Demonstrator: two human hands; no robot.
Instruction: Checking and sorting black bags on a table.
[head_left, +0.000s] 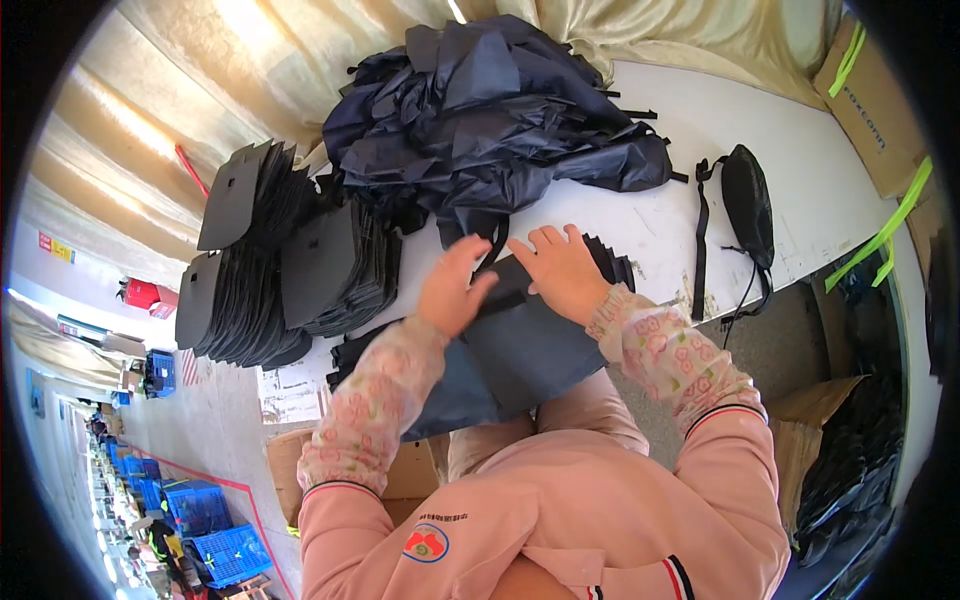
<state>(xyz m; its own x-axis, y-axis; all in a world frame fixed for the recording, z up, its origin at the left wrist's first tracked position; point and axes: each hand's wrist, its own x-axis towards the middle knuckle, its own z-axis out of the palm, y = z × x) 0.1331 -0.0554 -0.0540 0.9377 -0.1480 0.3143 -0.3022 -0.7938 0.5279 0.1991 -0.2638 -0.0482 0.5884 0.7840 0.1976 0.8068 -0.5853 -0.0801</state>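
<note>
A dark fabric piece point(520, 350) lies before me at the table's near edge, its lower part hanging over my lap. At its left side my left hand point(452, 292) hovers or rests with fingers apart, thumb pointing inward; contact cannot be told. My right hand point(562, 275) is over the fabric's upper right part, fingers spread, with nothing gripped. Between the hands a black strap loop point(497, 240) shows. Layered black edges point(612, 262) stick out under the fabric on the right. Just beyond my hands lies a large crumpled heap of dark fabric point(470, 110).
Stacks of black flat panels point(320, 265) stand at the left on the white table point(660, 110). A black pouch point(748, 205) with straps lies at the right. Cardboard boxes point(875, 120) stand at the far right. Blue crates point(230, 555) sit on the floor at left.
</note>
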